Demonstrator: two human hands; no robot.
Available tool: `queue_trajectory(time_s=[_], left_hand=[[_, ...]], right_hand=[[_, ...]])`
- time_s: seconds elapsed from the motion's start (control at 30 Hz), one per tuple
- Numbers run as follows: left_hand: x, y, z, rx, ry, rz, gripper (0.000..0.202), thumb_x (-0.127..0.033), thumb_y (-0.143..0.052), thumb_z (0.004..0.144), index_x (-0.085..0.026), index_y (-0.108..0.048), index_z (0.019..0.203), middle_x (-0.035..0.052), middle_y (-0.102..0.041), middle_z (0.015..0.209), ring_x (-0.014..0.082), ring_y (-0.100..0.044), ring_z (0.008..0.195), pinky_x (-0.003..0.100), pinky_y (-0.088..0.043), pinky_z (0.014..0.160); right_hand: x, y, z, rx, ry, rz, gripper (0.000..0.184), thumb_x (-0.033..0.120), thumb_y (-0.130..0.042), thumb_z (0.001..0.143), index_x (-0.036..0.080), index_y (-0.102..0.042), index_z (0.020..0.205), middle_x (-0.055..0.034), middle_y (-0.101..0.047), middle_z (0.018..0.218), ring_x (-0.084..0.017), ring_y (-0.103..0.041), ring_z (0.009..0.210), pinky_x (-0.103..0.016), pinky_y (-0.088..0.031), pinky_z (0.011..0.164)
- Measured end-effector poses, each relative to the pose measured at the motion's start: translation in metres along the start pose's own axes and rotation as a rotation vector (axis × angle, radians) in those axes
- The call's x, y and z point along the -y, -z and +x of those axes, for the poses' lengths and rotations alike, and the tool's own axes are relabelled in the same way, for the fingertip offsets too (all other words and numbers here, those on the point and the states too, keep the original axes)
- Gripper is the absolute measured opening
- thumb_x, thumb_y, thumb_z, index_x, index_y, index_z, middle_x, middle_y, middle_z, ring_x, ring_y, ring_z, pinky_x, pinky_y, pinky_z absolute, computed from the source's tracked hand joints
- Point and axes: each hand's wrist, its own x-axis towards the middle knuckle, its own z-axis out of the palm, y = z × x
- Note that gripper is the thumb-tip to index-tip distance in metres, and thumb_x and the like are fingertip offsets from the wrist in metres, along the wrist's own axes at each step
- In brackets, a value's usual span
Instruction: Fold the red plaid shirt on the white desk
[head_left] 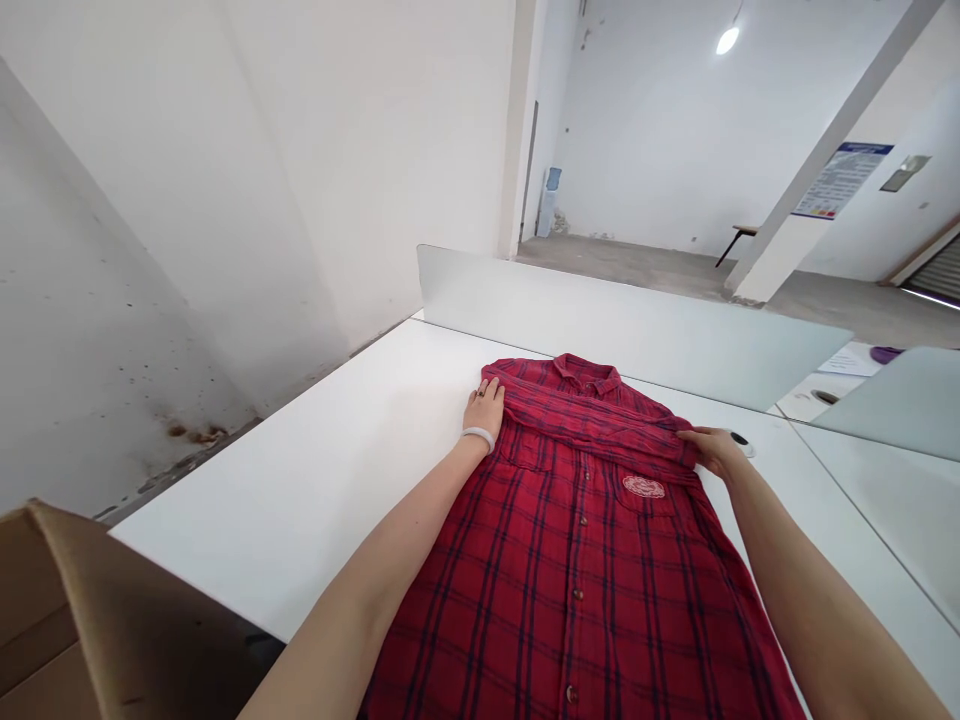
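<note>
A red plaid button-up shirt (577,560) lies flat on the white table (315,470), collar toward the far side. Its sleeves are folded across the chest as a band below the collar. My left hand (484,405), with a ring and a white wristband, rests flat on the shirt's left shoulder edge, fingers stretched out. My right hand (709,447) presses on the right end of the folded sleeve, fingers together on the cloth. A round white patch (643,487) sits on the chest pocket.
A low grey divider panel (615,325) stands along the table's far edge, with another desk beyond at right. A brown cardboard box (90,620) is at the lower left. A white wall rises on the left; an open concrete room lies behind.
</note>
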Motion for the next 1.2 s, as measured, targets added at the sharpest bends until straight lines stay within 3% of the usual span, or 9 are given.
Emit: queue_trajectory(time_s=[0.1,0.23,0.37,0.57,0.87,0.93,1.03,1.13,1.2], left_hand=[[0.001,-0.002,0.003,0.032,-0.039,0.036,0.052,-0.003,-0.019,0.092,-0.012,-0.047,0.135,0.0123,-0.034,0.150,0.0247,-0.026,0.141,0.045,-0.028,0.112],[0.007,0.001,0.002,0.020,-0.088,0.046,0.055,-0.002,-0.019,0.091,-0.011,-0.041,0.140,0.0122,-0.030,0.152,0.0235,-0.019,0.143,0.044,-0.026,0.114],[0.010,0.005,0.001,0.091,-0.025,0.024,0.056,-0.002,-0.020,0.090,-0.013,-0.042,0.141,0.0110,-0.028,0.153,0.0256,-0.018,0.143,0.046,-0.028,0.113],[0.008,0.012,0.007,0.206,0.012,0.012,0.060,-0.001,-0.018,0.087,-0.013,-0.040,0.142,0.0115,-0.023,0.155,0.0286,-0.018,0.143,0.048,-0.030,0.110],[0.024,0.023,0.006,0.246,-0.109,-0.010,0.064,0.001,-0.034,0.080,-0.014,-0.038,0.142,0.0137,-0.023,0.155,0.0248,-0.018,0.143,0.041,-0.030,0.111],[0.028,0.033,0.008,0.310,-0.118,0.004,0.069,-0.006,-0.047,0.076,-0.014,-0.035,0.143,0.0144,-0.020,0.156,0.0298,-0.011,0.144,0.046,-0.027,0.112],[0.027,0.049,0.021,0.422,-0.094,-0.036,0.078,-0.025,-0.056,0.074,-0.015,-0.028,0.146,0.0129,-0.014,0.157,0.0351,-0.002,0.144,0.055,-0.020,0.112],[0.018,0.053,0.039,0.335,-0.076,-0.088,0.062,-0.034,-0.038,0.087,-0.016,-0.030,0.146,0.0090,-0.018,0.157,0.0300,-0.002,0.145,0.054,-0.016,0.113],[0.012,0.043,0.046,0.267,-0.052,-0.066,0.056,-0.037,-0.028,0.093,-0.015,-0.035,0.143,0.0091,-0.024,0.155,0.0276,-0.005,0.145,0.054,-0.013,0.114]], right_hand=[[-0.011,0.002,0.008,-0.038,0.035,-0.136,0.010,0.014,-0.071,0.059,0.015,-0.063,0.064,-0.0044,-0.061,0.052,-0.017,-0.059,0.053,-0.027,-0.050,0.049],[0.000,0.007,0.025,-0.142,0.149,-0.317,0.012,0.026,-0.069,0.063,0.016,-0.066,0.069,-0.0055,-0.065,0.062,-0.021,-0.063,0.069,-0.030,-0.050,0.064],[-0.004,0.008,0.029,-0.215,0.232,-0.444,0.023,0.036,-0.062,0.071,0.016,-0.068,0.078,-0.0077,-0.068,0.073,-0.022,-0.063,0.075,-0.032,-0.048,0.071],[-0.034,0.007,0.018,-0.188,0.285,-0.593,0.018,0.034,-0.063,0.068,0.016,-0.064,0.067,-0.0094,-0.067,0.070,-0.024,-0.062,0.072,-0.035,-0.047,0.072],[-0.038,0.009,0.018,-0.183,0.345,-0.764,0.018,0.034,-0.057,0.073,0.017,-0.061,0.068,-0.0096,-0.065,0.072,-0.025,-0.059,0.075,-0.037,-0.044,0.075],[-0.037,0.009,0.016,-0.192,0.368,-0.814,0.019,0.033,-0.056,0.075,0.016,-0.064,0.074,-0.0126,-0.065,0.079,-0.028,-0.060,0.082,-0.039,-0.044,0.078],[-0.031,0.004,0.014,-0.236,0.564,-0.930,0.031,0.028,-0.046,0.082,0.010,-0.064,0.099,-0.0198,-0.062,0.110,-0.031,-0.056,0.104,-0.042,-0.041,0.091],[-0.024,-0.014,0.009,-0.209,0.759,-1.008,0.043,0.029,-0.034,0.091,0.005,-0.056,0.118,-0.0227,-0.052,0.128,-0.029,-0.047,0.121,-0.040,-0.034,0.103],[-0.025,-0.027,0.005,-0.133,0.756,-1.057,0.049,0.036,-0.033,0.093,0.003,-0.051,0.123,-0.0241,-0.049,0.132,-0.029,-0.043,0.126,-0.041,-0.032,0.106]])
